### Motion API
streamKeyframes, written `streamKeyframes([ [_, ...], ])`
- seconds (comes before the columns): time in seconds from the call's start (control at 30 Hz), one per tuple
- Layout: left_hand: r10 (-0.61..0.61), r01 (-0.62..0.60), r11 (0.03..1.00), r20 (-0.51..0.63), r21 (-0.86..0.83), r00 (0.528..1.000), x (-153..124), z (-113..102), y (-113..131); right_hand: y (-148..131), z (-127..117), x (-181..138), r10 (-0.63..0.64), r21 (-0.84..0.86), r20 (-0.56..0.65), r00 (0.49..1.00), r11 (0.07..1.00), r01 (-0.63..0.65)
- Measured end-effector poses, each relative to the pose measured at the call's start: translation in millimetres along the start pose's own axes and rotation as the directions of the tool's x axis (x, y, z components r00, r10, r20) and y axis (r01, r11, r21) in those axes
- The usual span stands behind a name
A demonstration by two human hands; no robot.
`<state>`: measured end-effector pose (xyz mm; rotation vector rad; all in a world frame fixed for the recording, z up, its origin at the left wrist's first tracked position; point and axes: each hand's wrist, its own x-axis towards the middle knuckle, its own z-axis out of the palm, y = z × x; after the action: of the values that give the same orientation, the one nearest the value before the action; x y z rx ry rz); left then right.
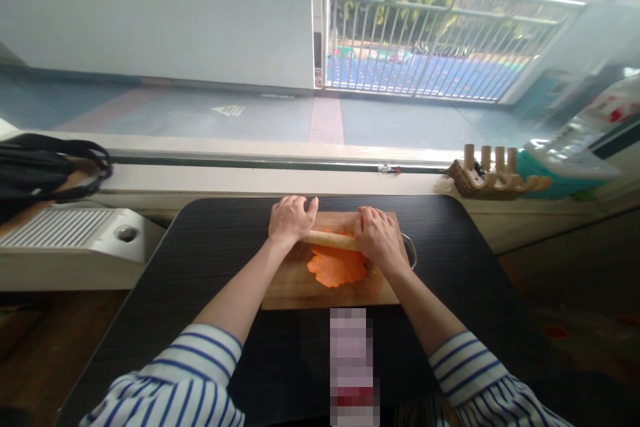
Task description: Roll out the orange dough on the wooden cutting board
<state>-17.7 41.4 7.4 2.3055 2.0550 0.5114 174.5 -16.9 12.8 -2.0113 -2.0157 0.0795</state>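
Observation:
A pale wooden rolling pin [330, 239] lies across a flat, ragged-edged sheet of orange dough [337, 268]. My left hand [291, 219] grips the pin's left end, its thumb pointing up and away. Over the right end my right hand [376, 235] is wrapped, hiding that end. The dough rests on a wooden cutting board [290, 287] with a metal handle [411, 251] at its right side. Part of the dough shows beyond the pin, on the far side.
The board lies on a dark table [210, 247] with rounded corners. Behind it runs a window sill [250, 180] with a wooden rack [493, 177] and a teal container [560, 170] at right. A white slatted unit [75, 233] and a black bag [35, 170] are at left.

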Motion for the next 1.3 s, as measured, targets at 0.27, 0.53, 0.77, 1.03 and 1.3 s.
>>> streamKeyframes([
  [0.27,0.066,-0.066,0.998,-0.056,0.004,0.996,-21,-7,-1,2,3,-12,-0.029,0.024,-0.073,0.997,0.999,0.031],
  [0.53,0.165,-0.167,0.986,-0.091,-0.023,0.982,-56,-15,-8,0,6,-36,-0.164,0.015,-0.106,0.981,0.986,0.167],
  [0.77,0.357,-0.363,0.930,-0.086,-0.057,0.930,-98,-23,-29,17,-2,-58,-0.256,0.078,-0.077,0.964,0.962,0.262],
  [1.03,0.407,-0.414,0.895,-0.076,-0.165,0.911,-122,-28,-32,42,-7,-76,-0.398,0.052,-0.057,0.915,0.915,0.401],
  [1.3,0.356,-0.365,0.905,-0.079,-0.220,0.931,-133,-34,1,68,-17,-80,-0.412,0.080,-0.049,0.910,0.906,0.415],
])
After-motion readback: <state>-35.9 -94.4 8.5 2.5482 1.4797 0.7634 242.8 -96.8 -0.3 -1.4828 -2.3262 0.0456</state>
